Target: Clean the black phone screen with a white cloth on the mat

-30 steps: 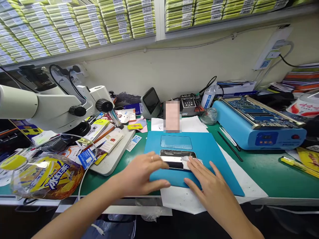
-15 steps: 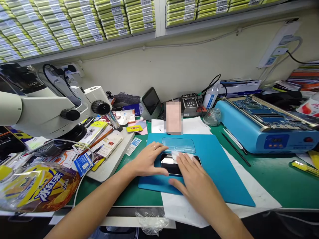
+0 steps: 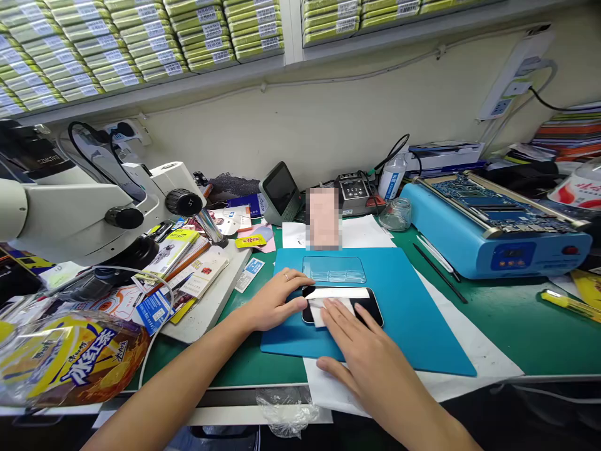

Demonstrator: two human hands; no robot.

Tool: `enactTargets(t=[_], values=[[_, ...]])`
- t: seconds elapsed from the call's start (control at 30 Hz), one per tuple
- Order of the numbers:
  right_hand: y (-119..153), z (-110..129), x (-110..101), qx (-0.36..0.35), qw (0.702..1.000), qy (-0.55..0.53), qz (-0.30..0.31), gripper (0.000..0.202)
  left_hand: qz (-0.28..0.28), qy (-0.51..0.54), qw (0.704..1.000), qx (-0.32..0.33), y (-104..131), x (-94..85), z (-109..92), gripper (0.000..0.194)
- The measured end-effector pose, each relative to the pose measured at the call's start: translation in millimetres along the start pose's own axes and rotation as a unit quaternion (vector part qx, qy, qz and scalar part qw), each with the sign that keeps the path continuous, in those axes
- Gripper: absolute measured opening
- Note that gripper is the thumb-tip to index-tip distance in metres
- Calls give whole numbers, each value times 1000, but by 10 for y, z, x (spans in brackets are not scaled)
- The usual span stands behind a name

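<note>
A phone (image 3: 373,307) with a dark, glossy screen lies flat on a blue mat (image 3: 408,313). My left hand (image 3: 277,302) touches the phone's left end, its thumb and fingers apart at the corners. Under the fingertips of my right hand (image 3: 359,335) a white wipe (image 3: 318,313) is pressed flat against the screen; that hand's fingers are stretched out and the thumb is apart. Just behind the phone, a clear rectangular sheet (image 3: 333,269) rests on the mat.
A microscope (image 3: 94,213) and a drink bottle (image 3: 70,363) stand at the left. A blue heating machine (image 3: 493,238) is at the right, beside thin black and white tools. A glass jar (image 3: 397,215) and a small screen device (image 3: 280,191) stand behind the mat.
My right hand and the wipe have moved left and nearer on the screen, showing more of its right end. My left thumb has shifted up onto the phone's left edge.
</note>
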State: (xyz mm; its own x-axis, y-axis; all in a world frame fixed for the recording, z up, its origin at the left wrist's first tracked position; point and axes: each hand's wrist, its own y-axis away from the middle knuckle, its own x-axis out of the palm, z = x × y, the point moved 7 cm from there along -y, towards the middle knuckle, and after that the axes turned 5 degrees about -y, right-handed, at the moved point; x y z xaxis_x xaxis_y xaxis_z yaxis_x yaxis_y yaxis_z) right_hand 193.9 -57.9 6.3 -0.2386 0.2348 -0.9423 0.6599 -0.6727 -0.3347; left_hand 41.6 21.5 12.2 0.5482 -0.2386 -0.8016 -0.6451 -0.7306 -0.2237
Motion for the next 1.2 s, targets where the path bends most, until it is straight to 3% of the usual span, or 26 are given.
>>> enactTargets(t=[0.2,0.43,0.63,0.77,0.93,1.2], values=[[354,-404,-49,27,999,-14,-32,68,9,-17,1000,-16,-16,-27,4,48],[302,-657,26,103,994,-46,-12,65,-11,-20,999,-24,-58,-31,-21,40],[398,-893,-131,133,980,-126,-81,47,-80,-61,993,-66,-128,-162,87,36],[420,-1196,-314,131,976,-137,-112,43,-62,-122,986,-100,-276,-245,223,55],[86,-1589,-442,175,978,-91,-66,49,-48,-140,985,-91,-419,-222,281,67],[-609,-1503,-105,176,974,-135,42,54,-48,-110,987,-105,-359,-88,313,68]])
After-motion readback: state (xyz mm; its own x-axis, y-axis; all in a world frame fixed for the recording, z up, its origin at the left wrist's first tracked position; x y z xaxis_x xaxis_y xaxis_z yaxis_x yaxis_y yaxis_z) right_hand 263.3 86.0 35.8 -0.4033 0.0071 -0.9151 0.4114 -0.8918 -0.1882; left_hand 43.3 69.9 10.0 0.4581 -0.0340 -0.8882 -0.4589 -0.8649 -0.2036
